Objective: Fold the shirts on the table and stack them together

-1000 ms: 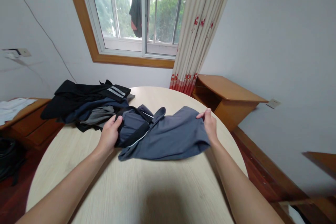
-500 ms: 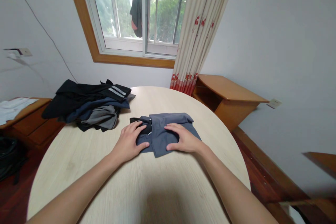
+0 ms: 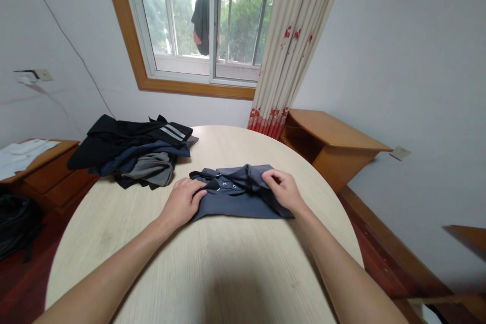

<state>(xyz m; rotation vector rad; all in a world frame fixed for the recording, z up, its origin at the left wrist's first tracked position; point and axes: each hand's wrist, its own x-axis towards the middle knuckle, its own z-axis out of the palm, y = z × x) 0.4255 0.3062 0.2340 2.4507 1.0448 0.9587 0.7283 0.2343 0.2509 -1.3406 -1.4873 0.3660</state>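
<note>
A grey-blue polo shirt (image 3: 235,203) with a dark collar and buttons lies folded on the round pale wooden table (image 3: 212,273). My left hand (image 3: 183,202) presses down on the shirt's left edge near the collar, fingers curled onto the cloth. On the shirt's right side, my right hand (image 3: 283,190) pinches a fold of fabric between thumb and fingers.
A heap of dark clothes (image 3: 132,149) sits at the table's far left. Behind it stands a wooden cabinet with white cloth (image 3: 21,154). A low wooden shelf (image 3: 330,142) stands to the right by the curtain (image 3: 288,45), under the window (image 3: 201,15).
The shirt went from spread wide to folded over into a compact shape. My right hand moved from flat on the cloth to pinching a fold at the right; the left stayed near the collar.
</note>
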